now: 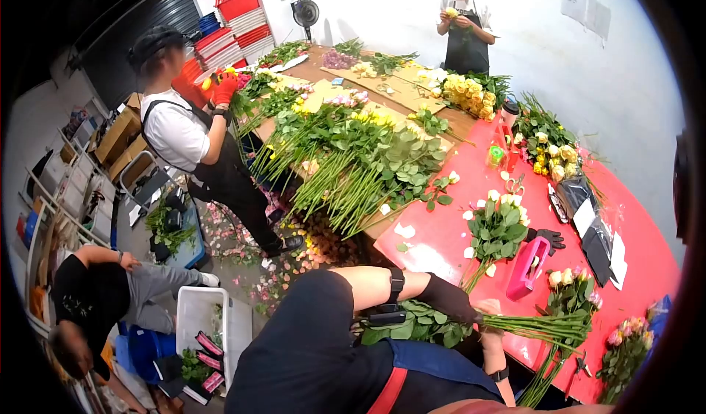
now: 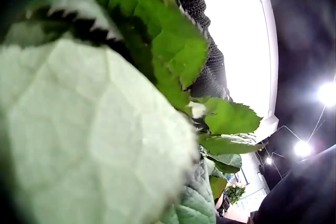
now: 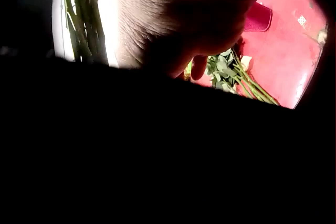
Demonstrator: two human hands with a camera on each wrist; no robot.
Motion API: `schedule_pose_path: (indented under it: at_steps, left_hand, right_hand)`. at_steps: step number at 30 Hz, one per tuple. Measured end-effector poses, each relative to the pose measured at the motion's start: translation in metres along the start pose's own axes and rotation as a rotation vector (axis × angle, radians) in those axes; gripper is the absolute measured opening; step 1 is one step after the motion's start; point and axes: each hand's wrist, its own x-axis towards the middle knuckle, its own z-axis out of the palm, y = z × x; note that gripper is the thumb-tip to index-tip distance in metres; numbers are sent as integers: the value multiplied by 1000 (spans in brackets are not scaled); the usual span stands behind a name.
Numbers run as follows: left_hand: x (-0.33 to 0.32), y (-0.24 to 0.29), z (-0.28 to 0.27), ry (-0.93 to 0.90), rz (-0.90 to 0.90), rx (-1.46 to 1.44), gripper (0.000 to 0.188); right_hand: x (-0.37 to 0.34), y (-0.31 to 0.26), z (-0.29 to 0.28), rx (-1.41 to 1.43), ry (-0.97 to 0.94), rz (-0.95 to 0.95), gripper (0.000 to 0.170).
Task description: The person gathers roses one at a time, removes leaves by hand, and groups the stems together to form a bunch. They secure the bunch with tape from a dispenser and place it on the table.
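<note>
Low in the head view, my left hand [image 1: 450, 300], in a black knit glove, grips a bunch of long leafy flower stems [image 1: 540, 326]. Its fingers are largely hidden by the bunch. Broad leaves [image 1: 415, 327] spread below that glove, and the bare stems run off to the right. Bare and close beside it, my right hand [image 1: 490, 333] holds the same stems. A large pale leaf [image 2: 94, 129] fills much of the left wrist view, with the knit glove behind it. The right wrist view has stems [image 3: 84, 19] left of my hand, partly in shadow.
On the red table [image 1: 434, 245] are a pink tape dispenser [image 1: 528, 268], a black glove [image 1: 548, 239], pruning shears [image 1: 581, 366] and white roses [image 1: 500, 226]. Yellow roses [image 1: 471, 98] lie beyond. One person [image 1: 184, 131] handles flowers at left, another [image 1: 465, 39] at the back. A white bin [image 1: 193, 318] stands left.
</note>
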Motion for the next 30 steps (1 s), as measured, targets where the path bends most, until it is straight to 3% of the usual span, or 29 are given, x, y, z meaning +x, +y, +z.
schedule_pose_path:
  at_steps: [1,4,5,8,11,14,15,18,22,24,26,27,28,30]
  left_hand:
    - [-4,-7,0,31,0,-24,61]
    - [-16,-18,3,124,-2,-105,63]
    - [-19,-19,4,159,-94,-153,61]
    - [-43,5,-4,223,42,14,49]
    - [-69,61,-7,276,-194,-350,34]
    - [-65,61,-6,323,-516,136,41]
    - [-56,36,9,472,-473,311,44]
    - [-43,32,21,714,-418,613,40]
    - [-22,25,27,708,-451,729,42]
    - [-15,19,32,658,-410,798,45]
    - [-18,22,33,573,-319,810,51]
    - [-18,28,33,537,-285,804,52]
    - [-15,35,33,496,-249,794,53]
    - [-4,55,32,376,-252,824,55]
  right_hand:
    - [-8,1,7,-5,77,59,8]
    - [-22,-19,4,156,-40,589,14]
    - [-20,-29,10,150,39,514,16]
    - [-14,-43,21,375,71,549,13]
    - [-10,-49,30,438,10,603,16]
    - [-3,-60,35,410,-46,652,16]
    - [1,-64,37,375,-56,636,19]
    - [9,-72,40,437,93,826,23]
    - [7,-82,33,658,210,988,21]
    - [7,-102,14,489,143,893,18]
    - [-3,-105,-13,-153,113,334,17]
    - [2,-123,-35,-617,-18,101,36]
    - [2,-131,-52,-748,-125,78,50]
    - [-28,-111,-70,-722,-181,218,55]
